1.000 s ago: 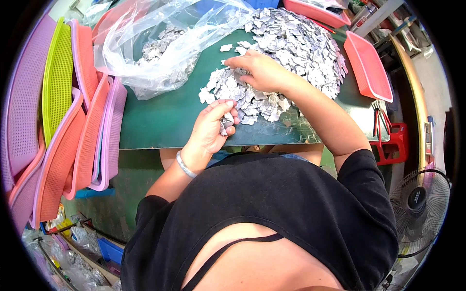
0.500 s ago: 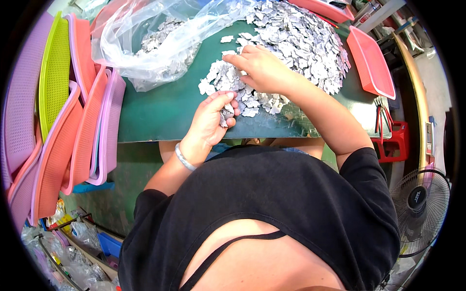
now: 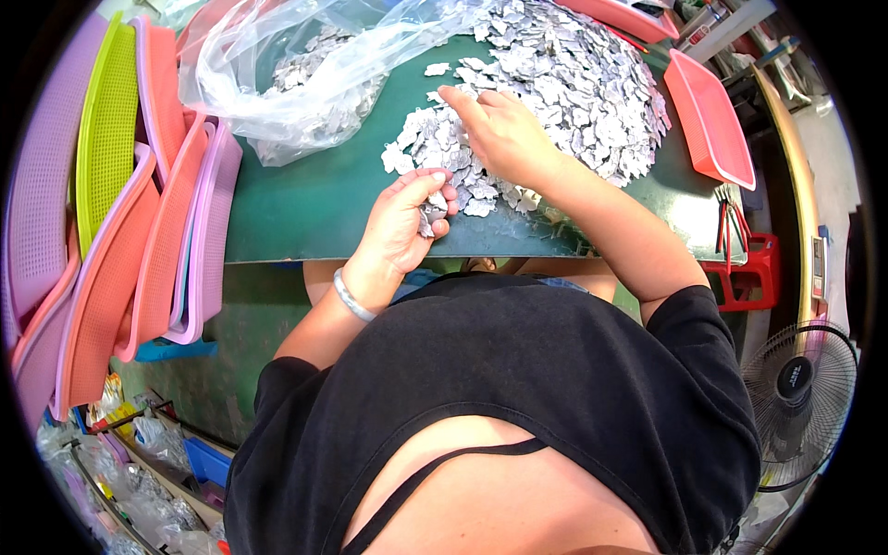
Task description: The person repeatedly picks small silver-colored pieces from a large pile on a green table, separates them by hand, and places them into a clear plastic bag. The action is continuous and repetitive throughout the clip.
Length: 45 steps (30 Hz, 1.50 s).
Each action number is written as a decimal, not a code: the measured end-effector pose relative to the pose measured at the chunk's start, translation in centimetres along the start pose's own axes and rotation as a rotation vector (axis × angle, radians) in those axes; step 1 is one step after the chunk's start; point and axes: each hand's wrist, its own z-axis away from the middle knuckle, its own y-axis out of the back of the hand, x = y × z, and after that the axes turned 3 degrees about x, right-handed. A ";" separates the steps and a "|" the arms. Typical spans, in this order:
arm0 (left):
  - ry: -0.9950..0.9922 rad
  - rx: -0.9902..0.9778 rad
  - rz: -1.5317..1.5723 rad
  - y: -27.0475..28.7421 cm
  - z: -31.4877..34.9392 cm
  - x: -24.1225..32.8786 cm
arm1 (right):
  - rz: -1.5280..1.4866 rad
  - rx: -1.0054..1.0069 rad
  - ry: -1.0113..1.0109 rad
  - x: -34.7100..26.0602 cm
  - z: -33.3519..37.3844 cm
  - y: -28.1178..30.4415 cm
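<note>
Near the table's front edge, my left hand point(image 3: 407, 211) is closed around a few small flat silver-grey pieces point(image 3: 429, 218) of irregular outline, with its thumb pressed on top. My right hand point(image 3: 504, 134) lies palm down over the near left part of a large heap of the same pieces point(image 3: 573, 83). Its index finger stretches out toward the far left, and the other fingers bend down at the pieces. Whatever is beneath that palm is hidden. A smaller spread of pieces point(image 3: 418, 139) lies just left of the right hand.
A clear plastic bag point(image 3: 305, 120) holding more pieces lies at the far left of the green table point(image 3: 296, 217). Coloured perforated baskets point(image 3: 111, 139) are stacked along the left. A pink tray point(image 3: 708, 116) sits on the right, above a red stool point(image 3: 760, 273) and a fan point(image 3: 797, 398).
My right hand has drawn back slightly, its index finger now straighter and pointing to the far left. The left hand still grips its pieces, nearly unmoved.
</note>
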 end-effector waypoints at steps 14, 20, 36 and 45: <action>0.000 -0.011 0.021 0.1 0.2 -0.1 | -0.056 0.002 -0.025 -0.1 0.4 -0.7; -0.004 -0.025 0.019 0.2 0.3 0.0 | -0.359 0.006 -0.406 -0.3 -0.3 0.8; -0.023 0.014 0.126 0.4 0.4 0.1 | -0.418 -0.226 -0.084 -1.3 0.1 2.2; -0.065 0.010 0.091 0.7 0.5 0.2 | -0.262 -0.119 0.134 -1.6 0.9 0.9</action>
